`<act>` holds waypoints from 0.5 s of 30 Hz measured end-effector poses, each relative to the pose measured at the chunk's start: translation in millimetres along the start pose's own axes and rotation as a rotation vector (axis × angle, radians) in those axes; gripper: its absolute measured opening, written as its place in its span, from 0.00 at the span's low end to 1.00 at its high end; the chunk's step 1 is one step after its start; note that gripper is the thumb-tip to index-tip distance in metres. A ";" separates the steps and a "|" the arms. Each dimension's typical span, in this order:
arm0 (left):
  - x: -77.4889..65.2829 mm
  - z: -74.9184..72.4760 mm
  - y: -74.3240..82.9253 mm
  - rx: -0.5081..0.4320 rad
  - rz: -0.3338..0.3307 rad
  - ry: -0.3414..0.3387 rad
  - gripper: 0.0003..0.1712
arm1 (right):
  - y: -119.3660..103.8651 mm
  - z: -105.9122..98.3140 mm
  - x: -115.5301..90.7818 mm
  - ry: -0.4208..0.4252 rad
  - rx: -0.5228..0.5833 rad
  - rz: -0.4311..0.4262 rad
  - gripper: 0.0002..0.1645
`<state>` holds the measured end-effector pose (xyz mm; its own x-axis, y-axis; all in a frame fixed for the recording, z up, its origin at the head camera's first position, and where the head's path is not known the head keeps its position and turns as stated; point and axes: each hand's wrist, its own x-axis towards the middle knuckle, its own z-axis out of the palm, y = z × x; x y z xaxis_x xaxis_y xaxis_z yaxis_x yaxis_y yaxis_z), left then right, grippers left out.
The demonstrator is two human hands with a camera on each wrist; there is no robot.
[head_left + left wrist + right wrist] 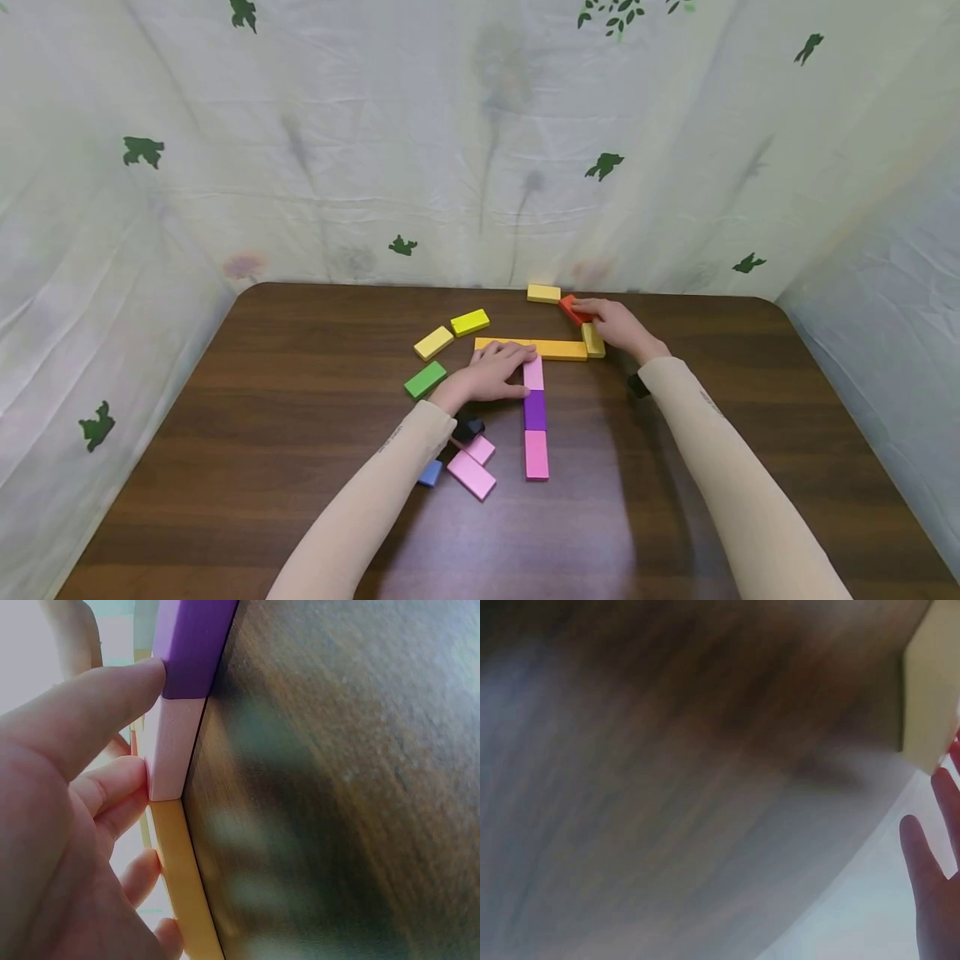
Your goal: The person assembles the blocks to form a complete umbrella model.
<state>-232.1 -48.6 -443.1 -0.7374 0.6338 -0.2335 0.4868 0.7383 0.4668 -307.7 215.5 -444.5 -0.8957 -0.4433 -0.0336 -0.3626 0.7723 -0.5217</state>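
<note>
In the head view, my left hand (491,375) rests over a stem of pink (533,372), purple (534,410) and pink (536,454) blocks. Its thumb touches the purple block (196,649) in the left wrist view, while the spread fingers touch the pink block (175,746) and the orange block (187,877). My right hand (618,325) holds a red block (572,309) at the far side; its thumb is hidden. Just below, a yellow block (593,341) stands against the end of the orange row (562,350). A pale yellow block (543,293) lies beyond the red one.
Left of the row lie two yellow blocks (470,322) and a green block (425,380). Pink blocks (472,476) and a blue block (430,473) lie near my left forearm. Behind the brown table (322,333) hangs a pale leaf-patterned curtain (420,150).
</note>
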 end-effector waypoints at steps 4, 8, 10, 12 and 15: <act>-0.9 -0.6 0.3 -0.004 0.000 -0.004 0.40 | 3.6 0.6 -1.5 -0.007 -0.011 0.007 0.29; -1.0 -0.8 0.3 -0.006 -0.001 -0.002 0.39 | 5.3 1.0 -2.1 -0.001 0.001 0.006 0.30; -1.2 -1.1 0.6 -0.006 -0.002 -0.003 0.39 | 5.4 1.1 -2.3 -0.003 0.005 0.003 0.31; -1.5 -1.5 0.8 -0.008 -0.002 -0.004 0.40 | 5.9 1.3 -2.1 -0.006 0.005 0.003 0.32; -1.9 -1.9 1.2 -0.009 -0.002 -0.005 0.40 | 6.0 1.3 -2.2 -0.011 0.013 0.007 0.33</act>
<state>-231.0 -49.4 -440.4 -0.7359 0.6338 -0.2383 0.4816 0.7373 0.4738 -307.6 220.5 -448.6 -0.8952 -0.4433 -0.0469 -0.3531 0.7694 -0.5324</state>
